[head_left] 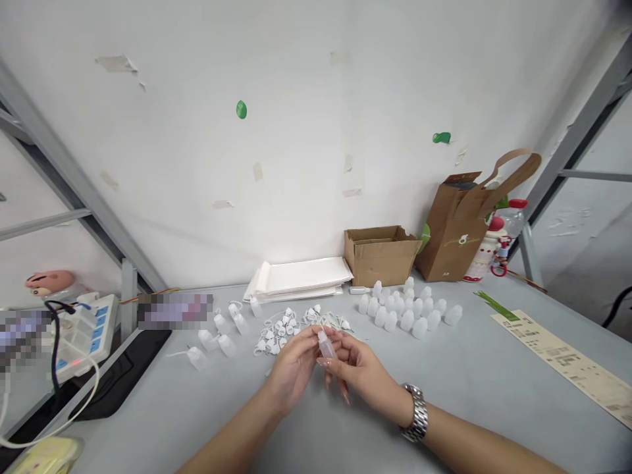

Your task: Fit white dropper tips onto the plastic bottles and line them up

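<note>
My right hand (359,363) is closed round a small translucent plastic dropper bottle (326,346), which leans with its top up and to the left. My left hand (292,370) curls beside it, its fingertips pinched at a white cap (322,335) on the bottle's neck; the fingers partly hide that end. Just beyond the left hand spreads a pile of white caps (284,326) with loop straps. Several capped bottles (228,345) stand or lie left of the pile. A group of bottles without caps (406,320) stands to the right.
Behind the pile lie stacked white sheets (301,276), beside an open cardboard box (382,260) and a brown paper bag (451,230). A black phone-like slab (123,375) and a power strip (96,332) with cables occupy the left. A paper strip (563,359) lies right.
</note>
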The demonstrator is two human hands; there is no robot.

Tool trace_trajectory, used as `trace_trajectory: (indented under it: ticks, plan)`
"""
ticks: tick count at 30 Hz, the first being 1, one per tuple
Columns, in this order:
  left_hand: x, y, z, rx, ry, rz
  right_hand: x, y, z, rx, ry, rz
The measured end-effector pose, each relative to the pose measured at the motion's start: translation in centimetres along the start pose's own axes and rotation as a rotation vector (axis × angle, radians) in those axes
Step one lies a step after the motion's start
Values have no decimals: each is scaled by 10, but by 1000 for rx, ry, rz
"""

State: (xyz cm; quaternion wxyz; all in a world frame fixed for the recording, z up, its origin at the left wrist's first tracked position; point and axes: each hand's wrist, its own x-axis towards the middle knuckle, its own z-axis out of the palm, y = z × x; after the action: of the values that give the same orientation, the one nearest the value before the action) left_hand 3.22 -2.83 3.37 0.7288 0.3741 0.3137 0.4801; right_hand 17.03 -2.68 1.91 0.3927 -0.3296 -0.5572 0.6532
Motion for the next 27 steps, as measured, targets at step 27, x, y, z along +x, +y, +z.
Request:
trace_trajectory:
  ticks: [27]
  plan:
    - [1,0,-5,12,32,86,0,-4,-3,27,-4,-67]
